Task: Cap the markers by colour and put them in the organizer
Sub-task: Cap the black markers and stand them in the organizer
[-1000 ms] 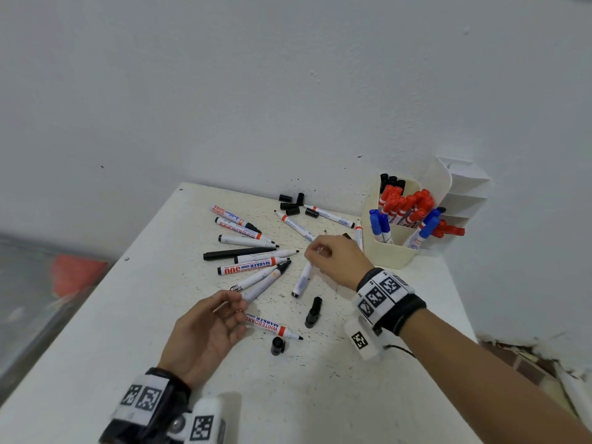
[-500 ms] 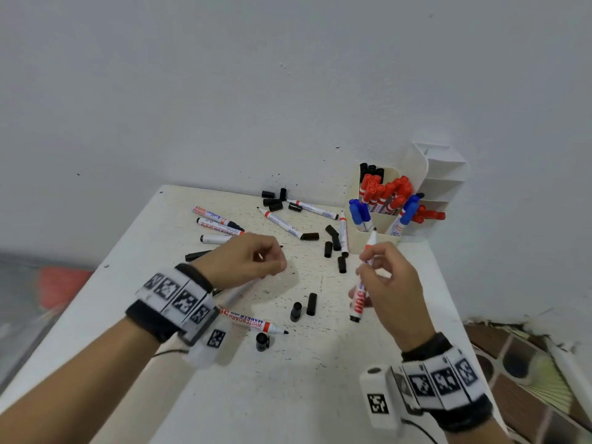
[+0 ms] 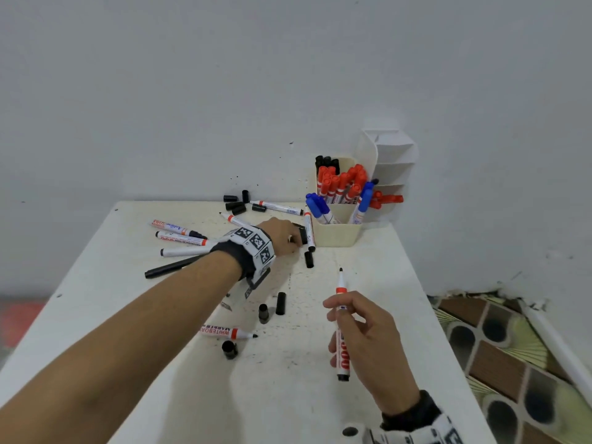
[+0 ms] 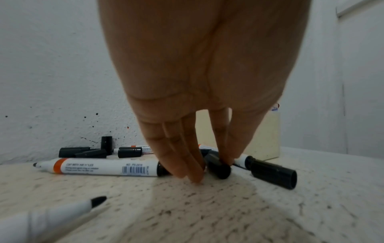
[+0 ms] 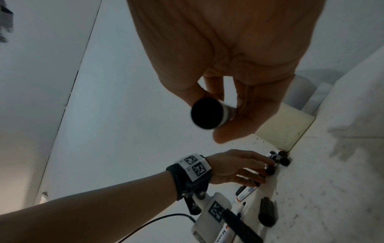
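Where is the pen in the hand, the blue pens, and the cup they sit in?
held marker (image 3: 341,285), head view, orange band.
blue markers (image 3: 315,205), head view, caps.
organizer (image 3: 336,233), head view, front wall.

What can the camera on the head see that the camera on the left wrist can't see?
Only the head view shows the right hand holding an uncapped marker, and the red, blue and black capped markers standing in the organizer. Only the left wrist view shows, up close, the left hand's fingers pinching a black cap on the table. Both show the left hand, loose black caps, uncapped markers lying on the table, and the cream organizer.
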The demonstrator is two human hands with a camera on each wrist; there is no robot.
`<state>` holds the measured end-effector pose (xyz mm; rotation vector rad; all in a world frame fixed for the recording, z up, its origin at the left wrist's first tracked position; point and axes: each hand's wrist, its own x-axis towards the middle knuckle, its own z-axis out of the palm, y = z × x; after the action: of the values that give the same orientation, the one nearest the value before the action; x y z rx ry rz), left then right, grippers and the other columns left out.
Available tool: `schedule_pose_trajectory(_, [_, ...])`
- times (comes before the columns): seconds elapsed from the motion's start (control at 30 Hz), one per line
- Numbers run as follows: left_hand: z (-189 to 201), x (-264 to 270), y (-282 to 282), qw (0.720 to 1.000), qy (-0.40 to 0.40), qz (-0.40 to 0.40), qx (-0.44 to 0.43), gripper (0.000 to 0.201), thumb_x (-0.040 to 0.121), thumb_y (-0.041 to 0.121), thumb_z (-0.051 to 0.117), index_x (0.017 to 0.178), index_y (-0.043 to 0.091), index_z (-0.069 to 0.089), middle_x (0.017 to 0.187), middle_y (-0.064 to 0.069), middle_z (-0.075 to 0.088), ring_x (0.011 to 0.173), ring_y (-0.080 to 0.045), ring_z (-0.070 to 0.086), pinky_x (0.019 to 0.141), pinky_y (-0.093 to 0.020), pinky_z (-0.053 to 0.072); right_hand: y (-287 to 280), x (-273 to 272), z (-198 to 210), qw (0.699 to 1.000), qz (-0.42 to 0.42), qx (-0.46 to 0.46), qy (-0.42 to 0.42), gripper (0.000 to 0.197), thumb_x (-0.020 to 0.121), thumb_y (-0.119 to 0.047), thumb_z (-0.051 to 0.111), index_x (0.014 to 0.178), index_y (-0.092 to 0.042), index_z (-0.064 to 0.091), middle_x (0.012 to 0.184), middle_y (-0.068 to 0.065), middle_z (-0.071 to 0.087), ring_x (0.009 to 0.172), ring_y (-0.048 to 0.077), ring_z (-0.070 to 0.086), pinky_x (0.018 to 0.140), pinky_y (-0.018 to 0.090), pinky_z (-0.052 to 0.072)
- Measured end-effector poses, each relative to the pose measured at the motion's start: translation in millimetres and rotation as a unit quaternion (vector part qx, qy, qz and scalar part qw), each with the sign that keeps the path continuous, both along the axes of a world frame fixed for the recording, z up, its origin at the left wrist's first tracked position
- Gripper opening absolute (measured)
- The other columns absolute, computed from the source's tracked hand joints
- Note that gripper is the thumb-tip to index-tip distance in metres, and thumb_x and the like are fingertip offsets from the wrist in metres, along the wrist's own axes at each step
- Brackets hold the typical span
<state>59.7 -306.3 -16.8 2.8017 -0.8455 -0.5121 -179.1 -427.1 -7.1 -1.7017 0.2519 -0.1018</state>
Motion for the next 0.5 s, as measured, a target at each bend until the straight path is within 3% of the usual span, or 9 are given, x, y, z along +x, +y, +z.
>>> schedule_pose_trajectory(0.17, [-10,6,5,0.999,-0.021,0.031,0.0,0.006,0.088,0.017,0.064,0.088,0.023,0.061,0.109,-0.005,0.067,0.098,-0.025,0.063,0.086,-0.034,0.053,8,-7,-5,1.0,0.009,-0.003,0.0,0.022,0.095,-0.005,0.052,0.086,-0.019,0.068,0.078,0.011,0.057,0.05,0.021,0.057,0.047,0.039,0.054])
schedule_pose_trajectory(0.27, [-4,3,23,0.997,0.016,0.063,-0.05,0.015,0.09,0.018,0.065,0.101,0.022,0.055,0.107,-0.002,0.065,0.096,-0.02,0.062,0.081,-0.029,0.051,12,-7,-6,0.999,0.022,-0.021,-0.016,0.023,0.096,-0.01,0.053,0.089,-0.027,0.067,0.08,0.007,0.058,0.05,0.019,0.055,0.045,0.034,0.051])
schedule_pose_trajectory(0.33, [8,-4,42,0.989,0.048,0.082,-0.116,0.027,0.09,0.019,0.065,0.112,0.027,0.054,0.101,0.005,0.064,0.088,-0.015,0.064,0.078,-0.027,0.05,15,-6,-4,0.999,0.025,-0.02,-0.029,0.027,0.097,-0.012,0.052,0.095,-0.036,0.064,0.083,0.002,0.06,0.051,0.018,0.054,0.046,0.03,0.048])
schedule_pose_trajectory(0.4, [23,-19,62,0.977,0.041,0.081,-0.194,0.025,0.088,0.021,0.069,0.107,0.032,0.059,0.096,0.01,0.063,0.083,-0.012,0.068,0.077,-0.025,0.048,20,-4,0,0.999,0.026,-0.007,-0.042,0.035,0.097,-0.011,0.051,0.106,-0.045,0.057,0.087,-0.003,0.062,0.053,0.018,0.052,0.047,0.028,0.049])
schedule_pose_trajectory(0.5, [42,-56,85,0.929,0.052,0.09,-0.356,0.019,0.085,0.022,0.076,0.1,0.03,0.068,0.096,0.002,0.065,0.079,-0.015,0.071,0.075,-0.025,0.049,28,-1,2,0.998,0.027,-0.006,-0.048,0.043,0.096,-0.009,0.053,0.119,-0.045,0.049,0.09,-0.006,0.066,0.056,0.015,0.051,0.051,0.029,0.051])
